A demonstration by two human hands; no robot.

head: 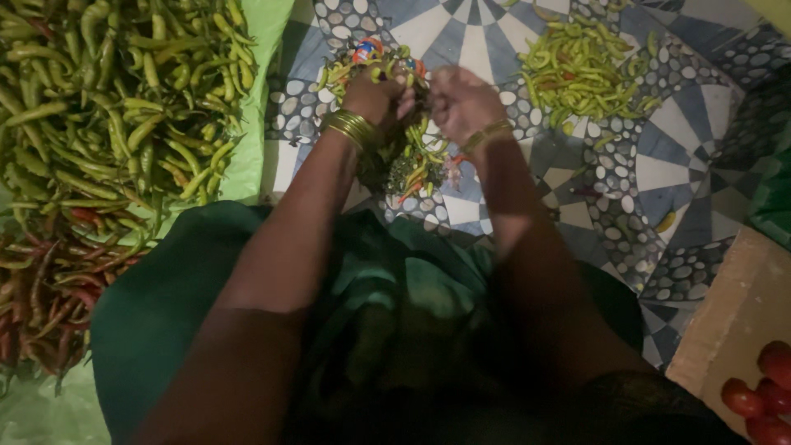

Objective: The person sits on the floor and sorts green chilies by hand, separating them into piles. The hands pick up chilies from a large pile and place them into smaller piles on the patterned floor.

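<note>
Nearest the camera lies a dark green lap cloth [189, 313], with both bare forearms reaching out over it. At the lower right a tan board [733, 313] slants in, and a few red tomatoes [762, 395] sit at its near corner.

Farther out the two hands meet close together over a patterned blue-and-white floor [659, 173]. The left hand [377, 95], with gold bangles [353, 128] on its wrist, is clenched around a bunch of green chillies [346, 70]; their tips stick out above and beside its knuckles. The right hand [461, 99], with a thinner bangle [488, 133] at the wrist, is also closed, its fingers curled toward the left hand; what it pinches is hidden, so I cannot tell whether it grips a chilli or a stalk. Just under and between the hands a small heap [416, 169] of stalks and odd chillies lies on the floor.

To the left, a big pile [107, 99] of green chillies covers a pale green sheet [255, 156], and darker red chillies [41, 288] lie at its near end. Beyond the right hand, well apart, a smaller green pile [585, 70] rests on the floor, and one stray chilli [666, 221] lies alone to its near side.
</note>
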